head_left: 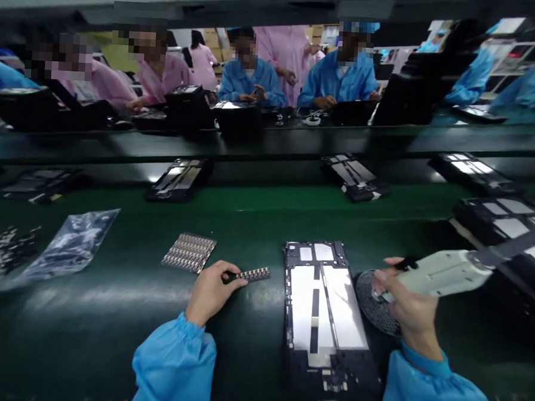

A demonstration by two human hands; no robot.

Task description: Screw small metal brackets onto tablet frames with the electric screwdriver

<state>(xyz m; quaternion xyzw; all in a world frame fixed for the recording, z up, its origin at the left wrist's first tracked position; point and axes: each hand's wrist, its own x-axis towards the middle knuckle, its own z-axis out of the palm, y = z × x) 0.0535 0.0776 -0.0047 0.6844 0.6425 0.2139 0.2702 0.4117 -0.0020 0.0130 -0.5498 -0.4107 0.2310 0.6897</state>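
My left hand (213, 290) pinches a short strip of small circuit boards (255, 274) between thumb and fingers, just above the green work surface. Beside it lies a sheet of similar small boards (188, 251). Closed around a pale electric screwdriver (443, 274) is my right hand (410, 304); the tool's tip is hidden by the fingers. Below that hand sits a round dark perforated tray (376, 302), partly covered. Between the two hands an opened tablet (327, 305) lies flat, its silvery battery cells facing up. Neither hand touches the tablet.
A plastic bag (74, 244) and a pile of small parts (4, 252) lie at left. Stacked tablets (513, 219) stand at right. More opened tablets (179, 180) rest along the far side of the green surface. Several people (251, 74) work across the bench.
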